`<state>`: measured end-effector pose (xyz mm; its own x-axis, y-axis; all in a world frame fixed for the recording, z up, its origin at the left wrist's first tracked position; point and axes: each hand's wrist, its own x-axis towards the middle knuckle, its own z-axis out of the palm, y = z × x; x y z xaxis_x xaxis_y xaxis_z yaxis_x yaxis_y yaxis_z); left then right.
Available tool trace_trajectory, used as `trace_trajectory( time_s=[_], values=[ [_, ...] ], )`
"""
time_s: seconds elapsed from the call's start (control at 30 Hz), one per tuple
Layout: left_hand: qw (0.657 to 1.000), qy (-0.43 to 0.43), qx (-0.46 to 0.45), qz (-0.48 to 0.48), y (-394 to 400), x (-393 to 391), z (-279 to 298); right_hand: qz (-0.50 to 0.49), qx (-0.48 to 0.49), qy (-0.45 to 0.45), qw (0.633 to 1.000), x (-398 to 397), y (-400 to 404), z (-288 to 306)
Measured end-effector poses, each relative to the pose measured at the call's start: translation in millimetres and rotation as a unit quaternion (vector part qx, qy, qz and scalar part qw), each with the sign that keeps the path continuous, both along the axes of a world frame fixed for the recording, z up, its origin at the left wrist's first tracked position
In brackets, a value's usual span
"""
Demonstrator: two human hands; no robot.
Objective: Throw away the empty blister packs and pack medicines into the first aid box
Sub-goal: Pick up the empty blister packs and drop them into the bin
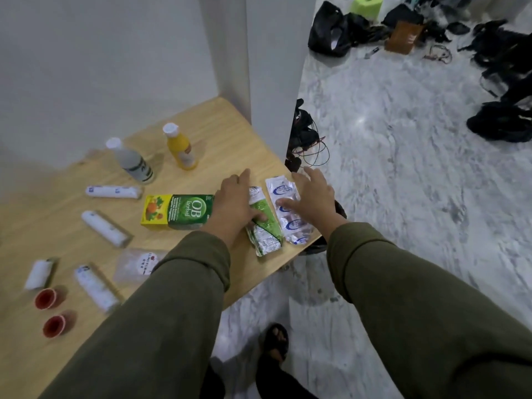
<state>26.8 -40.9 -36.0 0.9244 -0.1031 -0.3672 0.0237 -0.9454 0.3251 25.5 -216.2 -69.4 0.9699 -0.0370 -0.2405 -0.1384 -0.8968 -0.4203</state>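
Observation:
Two blister packs lie side by side near the right edge of the wooden table (218,133). My left hand (234,201) rests on the green and silver blister pack (266,228), thumb pressed on it, fingers spread. My right hand (312,197) hovers with fingers apart over the silver and blue blister pack (290,223), its thumb touching the foil. A green and yellow OB Herbal box (178,211) lies just left of my left hand. No first aid box is in view.
On the table stand a yellow bottle (180,148) and a white bottle (131,161). Several white bandage rolls (113,192), a clear sachet (135,264) and two red caps (46,298) lie to the left. Black bags (331,30) and cables litter the marble floor.

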Motion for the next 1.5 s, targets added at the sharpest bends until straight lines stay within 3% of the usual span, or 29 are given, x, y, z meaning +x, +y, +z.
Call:
trace_trajectory(
  time_s=[0.2, 0.33, 0.47, 0.63, 0.8, 1.13, 1.5],
  values=[
    [0.995, 0.009, -0.087, 0.052, -7.6, 0.8, 1.1, -0.044, 0.072, -0.022, 0.996, 0.4, -4.0, 0.5],
    [0.981, -0.031, -0.171, 0.084, -12.0, -2.8, -0.3, -0.089, 0.089, -0.023, 0.992, 2.2, -4.9, -5.6],
    [0.954, -0.064, -0.257, 0.142, -15.3, -5.1, -0.2, -0.186, 0.171, -0.041, 0.967, -4.5, -8.3, -9.0],
    [0.926, -0.096, -0.328, 0.163, -21.9, 4.8, 7.4, -0.271, 0.205, -0.057, 0.939, -14.0, -17.9, 7.1],
    [0.926, -0.075, -0.357, 0.095, -41.1, 23.2, 29.3, -0.316, 0.174, -0.101, 0.927, -22.8, -43.1, 35.3],
    [0.920, -0.092, -0.379, -0.046, -126.9, 66.2, 65.6, -0.438, 0.166, -0.175, 0.866, -20.5, -118.8, 73.3],
    [0.952, 0.038, -0.302, -0.020, -214.6, 124.6, -47.8, -0.466, 0.193, -0.076, 0.860, 29.9, -178.1, -50.1]
  ],
)
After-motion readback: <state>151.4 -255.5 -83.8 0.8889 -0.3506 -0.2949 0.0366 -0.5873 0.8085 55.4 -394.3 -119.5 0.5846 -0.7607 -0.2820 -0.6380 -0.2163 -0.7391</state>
